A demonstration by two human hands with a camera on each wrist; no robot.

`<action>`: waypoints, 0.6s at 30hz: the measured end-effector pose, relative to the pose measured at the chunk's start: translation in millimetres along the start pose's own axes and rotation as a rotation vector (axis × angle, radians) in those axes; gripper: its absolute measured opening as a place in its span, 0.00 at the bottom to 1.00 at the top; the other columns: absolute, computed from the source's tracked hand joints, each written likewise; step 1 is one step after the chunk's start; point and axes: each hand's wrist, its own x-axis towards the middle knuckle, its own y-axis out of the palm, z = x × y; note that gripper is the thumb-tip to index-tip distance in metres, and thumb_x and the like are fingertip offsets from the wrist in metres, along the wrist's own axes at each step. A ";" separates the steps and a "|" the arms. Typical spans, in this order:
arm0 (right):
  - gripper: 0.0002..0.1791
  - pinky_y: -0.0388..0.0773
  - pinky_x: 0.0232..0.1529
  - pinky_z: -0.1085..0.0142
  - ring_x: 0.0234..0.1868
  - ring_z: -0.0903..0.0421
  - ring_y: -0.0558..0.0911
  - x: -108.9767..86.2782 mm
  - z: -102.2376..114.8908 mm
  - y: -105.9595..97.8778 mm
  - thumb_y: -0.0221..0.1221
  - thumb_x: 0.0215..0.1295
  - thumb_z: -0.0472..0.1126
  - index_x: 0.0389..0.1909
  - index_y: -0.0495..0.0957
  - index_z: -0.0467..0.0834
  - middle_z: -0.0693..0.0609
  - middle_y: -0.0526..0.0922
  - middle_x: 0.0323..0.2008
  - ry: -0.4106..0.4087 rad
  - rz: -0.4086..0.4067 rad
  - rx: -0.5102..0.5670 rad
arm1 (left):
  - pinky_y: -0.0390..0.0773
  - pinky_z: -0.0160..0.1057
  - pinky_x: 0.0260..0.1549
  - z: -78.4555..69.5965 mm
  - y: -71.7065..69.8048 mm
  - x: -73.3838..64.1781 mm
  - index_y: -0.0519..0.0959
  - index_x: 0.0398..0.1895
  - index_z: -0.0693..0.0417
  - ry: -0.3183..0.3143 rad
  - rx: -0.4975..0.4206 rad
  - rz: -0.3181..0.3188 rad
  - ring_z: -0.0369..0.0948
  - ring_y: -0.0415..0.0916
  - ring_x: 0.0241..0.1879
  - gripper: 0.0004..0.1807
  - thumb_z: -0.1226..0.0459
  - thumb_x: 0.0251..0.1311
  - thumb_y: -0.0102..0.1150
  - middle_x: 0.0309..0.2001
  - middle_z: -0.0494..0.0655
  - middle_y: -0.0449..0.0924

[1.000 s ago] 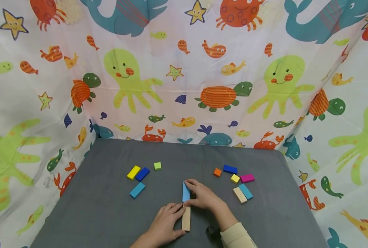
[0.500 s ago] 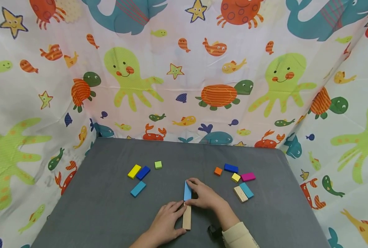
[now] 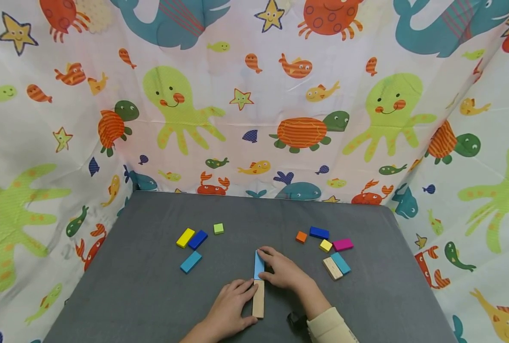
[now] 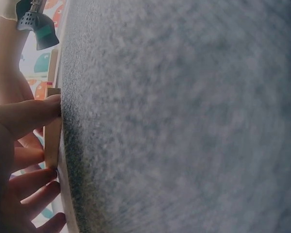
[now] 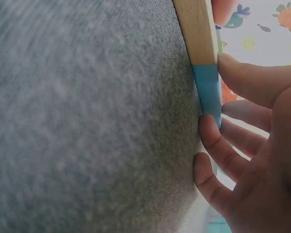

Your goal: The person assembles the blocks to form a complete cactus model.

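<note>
A plain wooden block [image 3: 258,300] and a light blue block [image 3: 259,265] lie end to end in a line on the grey cloth, their ends meeting. My left hand [image 3: 231,305] holds the wooden block, its thumb at the near end and a fingertip by the far end. With thumb and fingers my right hand [image 3: 283,269] grips the blue block at its right side and far end. In the right wrist view the wooden block [image 5: 196,34] meets the blue block [image 5: 208,90] flush. The left wrist view shows the wooden block [image 4: 52,141] between thumb and fingers.
On the left lie yellow [image 3: 185,237], dark blue [image 3: 198,239], light blue [image 3: 191,262] and green [image 3: 218,228] blocks. Several more, including a magenta block [image 3: 342,245], lie on the right. A sea-animal curtain [image 3: 246,71] surrounds the table. A black device [image 3: 296,320] sits by the right wrist.
My right thumb has shifted slightly away from the joint onto the blue block's side, so the seam between the two blocks now shows. The left hand has hardly moved.
</note>
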 end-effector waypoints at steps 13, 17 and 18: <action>0.34 0.81 0.48 0.59 0.46 0.59 0.80 -2.0 -10.4 -6.3 0.62 0.71 0.48 0.75 0.65 0.47 0.49 0.67 0.72 -0.079 -0.101 0.124 | 0.69 0.58 0.64 0.3 -0.6 1.6 0.69 0.74 0.37 -0.023 -0.072 0.005 0.46 0.66 0.67 0.45 0.39 0.51 0.72 0.73 0.41 0.68; 0.31 0.83 0.49 0.59 0.44 0.61 0.81 -4.4 -19.1 -13.5 0.63 0.71 0.46 0.72 0.69 0.47 0.49 0.75 0.67 -0.092 -0.176 0.157 | 0.69 0.60 0.63 4.9 -0.7 1.8 0.65 0.76 0.37 -0.008 -0.141 -0.034 0.48 0.67 0.68 0.47 0.37 0.54 0.69 0.74 0.42 0.65; 0.30 0.83 0.49 0.58 0.44 0.60 0.81 -5.0 -21.3 -15.6 0.63 0.71 0.45 0.72 0.70 0.46 0.48 0.76 0.65 -0.092 -0.189 0.159 | 0.70 0.60 0.63 6.2 -1.4 2.3 0.64 0.77 0.37 -0.002 -0.158 -0.048 0.48 0.67 0.68 0.47 0.38 0.55 0.68 0.75 0.43 0.64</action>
